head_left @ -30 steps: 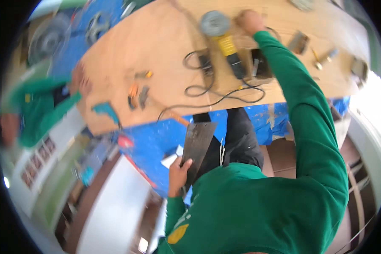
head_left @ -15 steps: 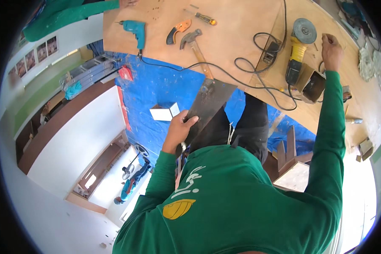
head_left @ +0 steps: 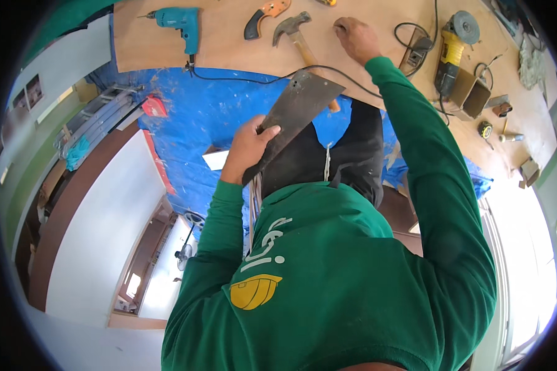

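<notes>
In the head view, your left hand (head_left: 249,148) grips a dark metal blade (head_left: 298,111) by the near edge of the table (head_left: 229,54). Your right hand (head_left: 357,40) curls just right of the hammer (head_left: 303,49); whether it holds anything, I cannot tell.

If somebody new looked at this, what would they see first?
Probably the big green shirt at the bottom middle, with its yellow hard hat picture. Just above, the left hand holds a dark flat metal plate. On the wooden tabletop, a teal power drill lies at the upper left and a yellow-and-black angle grinder at the upper right.
</notes>
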Action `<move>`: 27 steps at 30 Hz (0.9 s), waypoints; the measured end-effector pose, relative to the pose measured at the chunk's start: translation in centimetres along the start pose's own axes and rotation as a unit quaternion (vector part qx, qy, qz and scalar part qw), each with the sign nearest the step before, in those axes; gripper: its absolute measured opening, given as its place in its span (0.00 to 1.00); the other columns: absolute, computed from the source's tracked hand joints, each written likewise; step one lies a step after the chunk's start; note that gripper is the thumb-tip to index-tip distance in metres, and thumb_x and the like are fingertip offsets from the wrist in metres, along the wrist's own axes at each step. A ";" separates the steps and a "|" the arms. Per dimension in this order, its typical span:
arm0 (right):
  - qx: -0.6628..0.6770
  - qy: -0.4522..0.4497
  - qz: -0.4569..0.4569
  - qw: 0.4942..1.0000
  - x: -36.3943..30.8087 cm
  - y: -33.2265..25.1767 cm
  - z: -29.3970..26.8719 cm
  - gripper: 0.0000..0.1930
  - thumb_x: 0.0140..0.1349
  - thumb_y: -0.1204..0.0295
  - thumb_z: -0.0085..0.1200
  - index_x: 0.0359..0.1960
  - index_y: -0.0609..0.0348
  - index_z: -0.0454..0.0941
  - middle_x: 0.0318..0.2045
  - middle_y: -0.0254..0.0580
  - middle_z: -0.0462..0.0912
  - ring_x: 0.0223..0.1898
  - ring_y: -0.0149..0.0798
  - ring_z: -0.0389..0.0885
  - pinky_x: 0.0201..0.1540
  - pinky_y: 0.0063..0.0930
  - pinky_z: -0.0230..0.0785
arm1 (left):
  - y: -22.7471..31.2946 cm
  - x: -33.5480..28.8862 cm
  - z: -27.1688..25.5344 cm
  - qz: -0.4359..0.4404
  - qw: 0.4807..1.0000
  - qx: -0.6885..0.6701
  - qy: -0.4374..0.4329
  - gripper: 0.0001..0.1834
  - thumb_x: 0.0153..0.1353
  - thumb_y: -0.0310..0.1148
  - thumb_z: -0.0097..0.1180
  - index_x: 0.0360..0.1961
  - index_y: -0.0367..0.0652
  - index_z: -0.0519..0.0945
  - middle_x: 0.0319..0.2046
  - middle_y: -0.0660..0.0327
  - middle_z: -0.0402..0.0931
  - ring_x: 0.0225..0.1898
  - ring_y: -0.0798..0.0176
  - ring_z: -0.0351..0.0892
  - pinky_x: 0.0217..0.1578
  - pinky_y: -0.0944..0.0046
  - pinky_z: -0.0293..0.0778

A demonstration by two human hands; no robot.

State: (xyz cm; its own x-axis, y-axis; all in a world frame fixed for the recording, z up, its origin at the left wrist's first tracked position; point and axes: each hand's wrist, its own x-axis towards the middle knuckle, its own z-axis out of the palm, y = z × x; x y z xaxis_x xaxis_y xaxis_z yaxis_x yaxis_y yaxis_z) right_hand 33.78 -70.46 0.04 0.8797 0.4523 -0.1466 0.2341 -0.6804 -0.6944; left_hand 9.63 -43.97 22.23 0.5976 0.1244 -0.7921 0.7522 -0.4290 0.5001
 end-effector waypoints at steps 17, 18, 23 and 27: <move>0.446 -0.360 0.233 0.786 -13.5 -11.5 -9.2 0.24 0.69 0.58 0.71 0.57 0.65 0.87 0.43 0.37 0.90 0.43 0.32 0.85 0.51 0.30 0.78 | 4.1 5.5 -8.7 0.134 0.956 0.146 -0.217 0.18 0.66 0.42 0.71 0.47 0.37 0.87 0.36 0.44 0.86 0.37 0.45 0.84 0.43 0.50 0.78; 0.530 -0.353 0.247 0.730 -15.4 -11.0 -9.0 0.21 0.70 0.61 0.71 0.55 0.65 0.87 0.44 0.39 0.90 0.43 0.32 0.86 0.51 0.31 0.79 | 5.0 5.5 -8.2 0.138 0.951 0.157 -0.229 0.19 0.66 0.42 0.71 0.47 0.37 0.88 0.36 0.44 0.86 0.37 0.45 0.85 0.43 0.50 0.78; 0.615 -0.241 0.322 0.678 -21.0 -11.1 -11.3 0.18 0.73 0.67 0.68 0.57 0.69 0.85 0.47 0.47 0.92 0.49 0.38 0.90 0.55 0.32 0.83 | 7.2 6.5 -5.8 0.147 0.938 0.144 -0.280 0.19 0.66 0.42 0.71 0.50 0.38 0.88 0.38 0.45 0.88 0.39 0.49 0.86 0.45 0.52 0.79; 0.623 -0.192 0.346 0.675 -24.0 -10.5 -13.6 0.20 0.74 0.68 0.67 0.59 0.71 0.84 0.48 0.51 0.92 0.52 0.42 0.92 0.56 0.32 0.84 | 9.2 6.6 -3.9 0.182 0.925 0.145 -0.300 0.18 0.68 0.40 0.71 0.51 0.36 0.88 0.38 0.52 0.89 0.40 0.59 0.86 0.47 0.56 0.79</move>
State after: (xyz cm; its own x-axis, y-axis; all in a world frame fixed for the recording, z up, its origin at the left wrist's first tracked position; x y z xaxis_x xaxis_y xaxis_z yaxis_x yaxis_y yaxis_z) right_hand 15.81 -82.02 20.49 0.3726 0.5532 -0.7451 -0.9175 0.0988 -0.3854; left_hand 21.58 -43.61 22.94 0.4694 -0.5579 -0.6844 0.3734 -0.5769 0.7264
